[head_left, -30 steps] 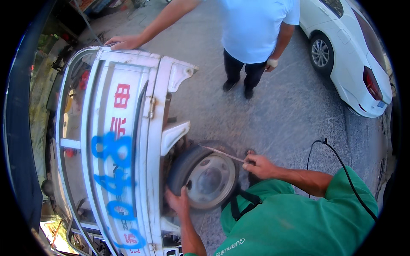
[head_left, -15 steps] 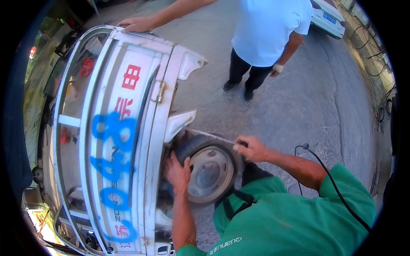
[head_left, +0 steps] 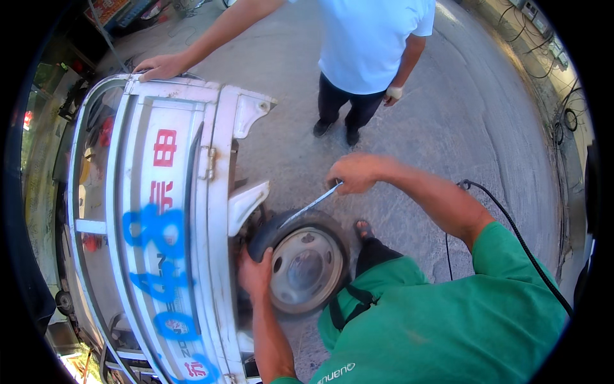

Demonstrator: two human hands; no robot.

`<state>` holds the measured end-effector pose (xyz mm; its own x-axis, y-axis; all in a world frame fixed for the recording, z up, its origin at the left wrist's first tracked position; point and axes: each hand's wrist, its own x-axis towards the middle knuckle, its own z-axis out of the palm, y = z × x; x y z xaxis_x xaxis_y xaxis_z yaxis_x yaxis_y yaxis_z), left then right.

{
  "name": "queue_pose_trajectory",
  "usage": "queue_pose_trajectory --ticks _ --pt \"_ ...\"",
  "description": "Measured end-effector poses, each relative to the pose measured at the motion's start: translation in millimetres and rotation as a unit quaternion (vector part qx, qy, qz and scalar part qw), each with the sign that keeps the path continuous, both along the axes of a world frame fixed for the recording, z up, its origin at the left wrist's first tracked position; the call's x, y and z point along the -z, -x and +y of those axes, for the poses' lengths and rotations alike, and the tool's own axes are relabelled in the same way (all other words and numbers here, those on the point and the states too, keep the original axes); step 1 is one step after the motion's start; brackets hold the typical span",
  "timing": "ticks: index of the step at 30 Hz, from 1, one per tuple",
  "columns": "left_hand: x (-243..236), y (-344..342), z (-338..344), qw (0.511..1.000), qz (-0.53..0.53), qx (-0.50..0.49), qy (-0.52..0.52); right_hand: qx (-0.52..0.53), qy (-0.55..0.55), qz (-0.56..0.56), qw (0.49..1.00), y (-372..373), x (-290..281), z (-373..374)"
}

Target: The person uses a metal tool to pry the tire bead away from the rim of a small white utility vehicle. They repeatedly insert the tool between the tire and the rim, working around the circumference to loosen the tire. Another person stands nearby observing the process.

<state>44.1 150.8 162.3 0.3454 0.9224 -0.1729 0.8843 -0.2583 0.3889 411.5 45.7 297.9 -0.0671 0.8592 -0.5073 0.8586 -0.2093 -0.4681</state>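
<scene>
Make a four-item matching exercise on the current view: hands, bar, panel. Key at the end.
Column 1
1. Left hand
2. Metal bar
3. Panel
4. Right hand

Column 2
A. White, with red characters and blue painted marks
B. Closed round one end of a tool
C. At the left edge of the wheel
D. Thin and straight, slanting down and leftward to the top of the wheel

Pairs
1-C, 2-D, 3-A, 4-B
</scene>
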Motion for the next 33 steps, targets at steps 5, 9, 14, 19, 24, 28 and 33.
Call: queue_pose_trajectory --ticks 5,9,14,19,24,28,33 --pt "-7 2 -9 0.999 0.008 -0.028 -0.022 -0.083 0.043 -0.083 0.992 -18 3 19" --pt "-10 -4 -10 0.999 0.014 -0.05 -0.018 -0.125 0.086 -0.071 0.986 -23 13 36" --pt "0 -1 -5 0.998 0.004 -0.048 -0.035 -0.137 0.185 0.027 0.973 -28 13 47" --pt "-1 -6 -1 0.996 0.027 -0.066 -0.048 -0.122 0.213 0.152 0.957 -50 35 49" --pt "4 3 2 0.995 0.036 -0.074 -0.058 -0.104 0.194 0.182 0.958 -49 30 61" --pt "6 4 6 0.995 0.032 -0.077 -0.06 -0.103 0.203 0.169 0.959 -35 12 75" --pt "6 9 9 0.993 0.027 -0.073 -0.086 -0.102 0.224 0.162 0.956 -16 10 89"
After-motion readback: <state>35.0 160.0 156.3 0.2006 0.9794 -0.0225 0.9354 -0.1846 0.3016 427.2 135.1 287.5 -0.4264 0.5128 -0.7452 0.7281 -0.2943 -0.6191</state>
